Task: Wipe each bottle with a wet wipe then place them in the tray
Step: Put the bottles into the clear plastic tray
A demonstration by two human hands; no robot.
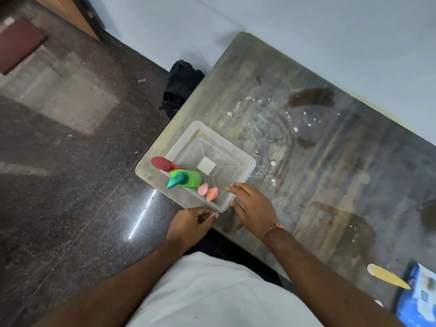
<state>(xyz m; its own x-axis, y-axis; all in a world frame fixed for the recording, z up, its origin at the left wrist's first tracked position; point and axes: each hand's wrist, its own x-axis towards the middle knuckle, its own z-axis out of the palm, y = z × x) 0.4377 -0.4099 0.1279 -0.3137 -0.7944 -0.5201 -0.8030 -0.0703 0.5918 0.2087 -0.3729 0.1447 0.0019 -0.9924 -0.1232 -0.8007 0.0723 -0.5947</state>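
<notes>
A clear plastic tray sits at the table's left edge. Inside stand a red-capped bottle, a green bottle with a teal nozzle cap and two pink-capped bottles. My left hand is at the tray's near corner, its curled fingers and thumb pinching the rim there. My right hand lies along the tray's right side, with straight fingers touching the rim and the thumb against the wall. A yellow bottle lies on the table at the far right, beside a blue wet-wipe pack.
The grey table is stained, with white droplets and dark smears. A white square shows at the tray's bottom. A black bag sits on the dark stone floor next to the table's far left corner. The wall runs behind the table.
</notes>
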